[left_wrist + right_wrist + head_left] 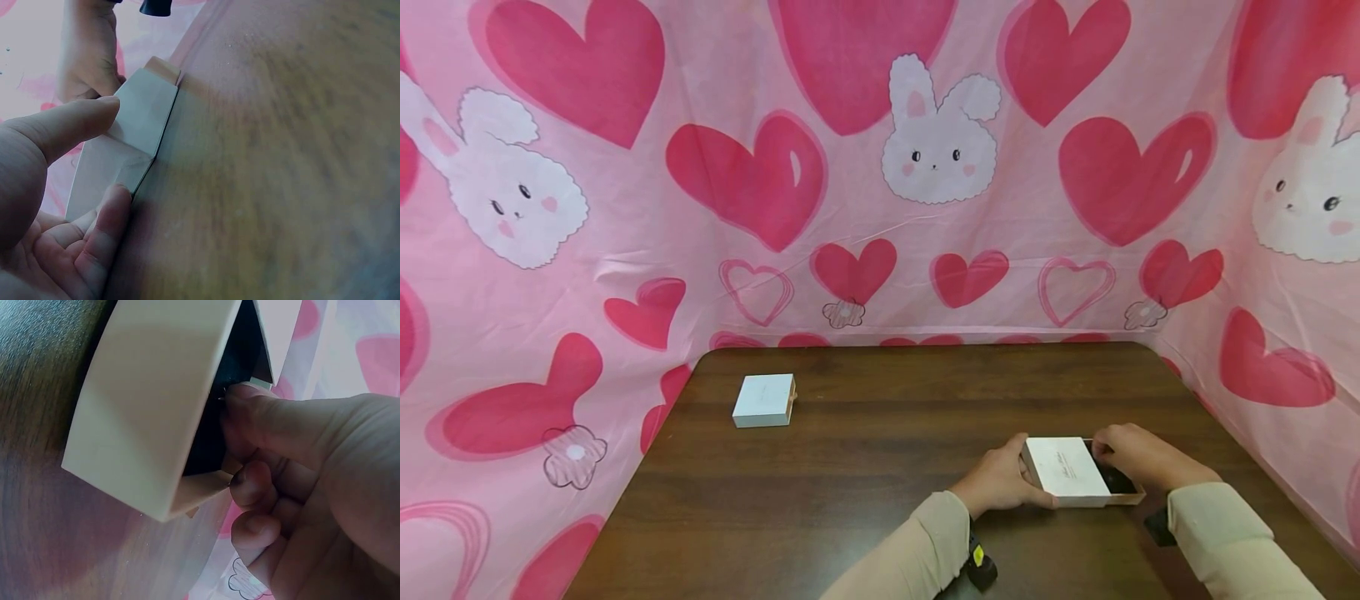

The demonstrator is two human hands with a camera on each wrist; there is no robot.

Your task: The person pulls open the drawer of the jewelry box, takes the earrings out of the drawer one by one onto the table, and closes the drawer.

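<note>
A white sliding gift box [1060, 467] with faint lettering on its lid lies at the right of the table, its drawer [1127, 499] partly pulled out to the right. My left hand [1000, 479] grips the sleeve from its left side, thumb and fingers on opposite faces. Inside the drawer is a black pad [209, 434]. My right hand [1138, 457] reaches into that drawer, thumb and forefinger pinched together against the pad. At their tips glints a small shiny metal piece [222, 395], mostly hidden by the fingers.
A second white box [765, 400], closed, with a small tab on its right side, stands at the back left of the brown wooden table [880, 417]. Pink cloth [865, 225] with hearts and rabbits hangs around the table's back and sides.
</note>
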